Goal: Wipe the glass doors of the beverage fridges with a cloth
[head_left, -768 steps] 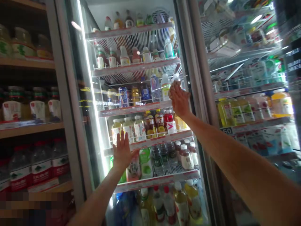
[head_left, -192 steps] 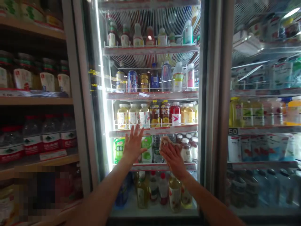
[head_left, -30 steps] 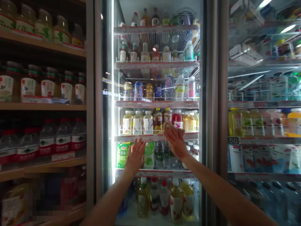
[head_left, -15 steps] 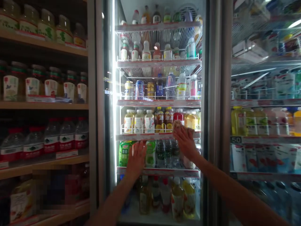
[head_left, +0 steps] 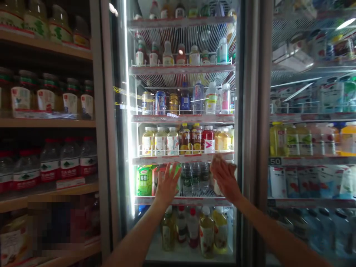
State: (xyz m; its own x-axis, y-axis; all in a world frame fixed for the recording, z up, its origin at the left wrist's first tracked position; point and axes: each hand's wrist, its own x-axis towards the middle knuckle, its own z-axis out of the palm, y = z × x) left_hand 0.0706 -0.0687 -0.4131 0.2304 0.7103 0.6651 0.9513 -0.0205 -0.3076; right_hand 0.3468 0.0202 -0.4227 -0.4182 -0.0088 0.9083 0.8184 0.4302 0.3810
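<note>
My right hand [head_left: 226, 183] presses a tan cloth [head_left: 217, 161] flat against the glass door of a lit drinks fridge, at the height of the shelf edge below the red bottle [head_left: 208, 138]. Parts of the cloth are hidden under the fingers. To its left, my left hand [head_left: 167, 183] has its fingers spread, held up at the glass in front of green packs and bottles. It holds nothing. Behind the glass, between the two hands, stand several clear water bottles [head_left: 195, 176]. Bright reflections show on the door.
A metal door frame [head_left: 251, 129] borders the fridge on the right, with another glass-fronted fridge of drinks beyond it. On the left stands a wooden shelf [head_left: 47, 123] of bottled drinks. Below the hands are more bottles [head_left: 206, 231] behind the glass.
My right hand with the cloth has slid down the glass, from in front of the bottles to below their shelf edge. My left hand has shifted slightly right, fingers more spread.
</note>
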